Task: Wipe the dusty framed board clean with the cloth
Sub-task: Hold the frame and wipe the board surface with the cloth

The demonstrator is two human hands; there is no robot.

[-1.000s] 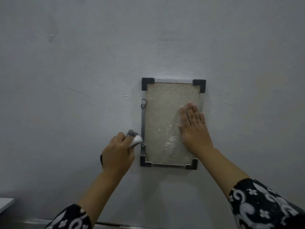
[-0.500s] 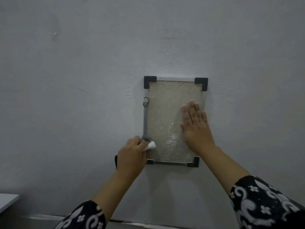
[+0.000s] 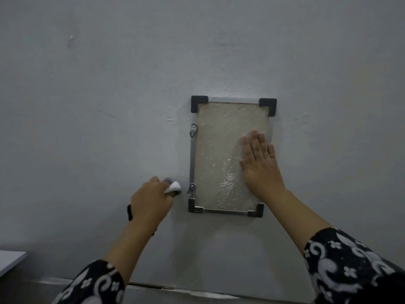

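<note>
Your left hand (image 3: 151, 201) clenches the cloth (image 3: 173, 187) against the wall (image 3: 109, 106), just left of the framed board (image 3: 230, 154); right hand (image 3: 262, 165) flat, fingers released, on board.

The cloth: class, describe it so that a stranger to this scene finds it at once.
Start at the framed board on the grey wall. Just left of its lower left corner, the left hand is closed on the cloth, the only small white wad there.

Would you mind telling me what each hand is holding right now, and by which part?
The left hand grips the bunched cloth, one end poking past the fingers. The right hand holds nothing; it lies flat on the framed board.
</note>
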